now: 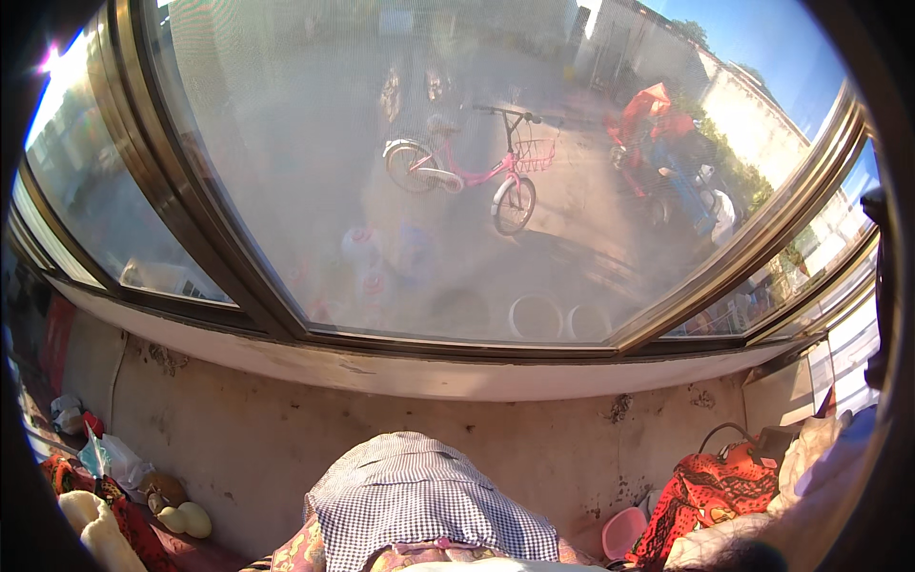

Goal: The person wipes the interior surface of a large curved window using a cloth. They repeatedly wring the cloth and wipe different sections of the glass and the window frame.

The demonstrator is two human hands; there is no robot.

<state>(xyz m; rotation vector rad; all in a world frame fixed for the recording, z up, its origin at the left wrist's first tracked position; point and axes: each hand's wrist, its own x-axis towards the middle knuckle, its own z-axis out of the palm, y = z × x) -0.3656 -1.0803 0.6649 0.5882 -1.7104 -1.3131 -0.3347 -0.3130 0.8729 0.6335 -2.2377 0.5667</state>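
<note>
Neither my left hand nor my right hand shows. A black-and-white checked cloth [410,486] bulges up at the lower middle, directly in front of me. Below it, patterned pinkish fabric [291,555] comes out at the lower edge, with a small pink button-like dot near its middle. Whether a hand lies under the cloth is hidden. Beyond stands a stained pale wall [257,410] beneath a window sill [400,377].
At left lie a pale gourd-shaped thing [186,520], a brown round one [162,489] and a plastic bag [119,458]. At right are a pink basin [624,532] and red-black patterned cloth [705,500]. Through the window glass, a pink bicycle [477,176] stands in a yard.
</note>
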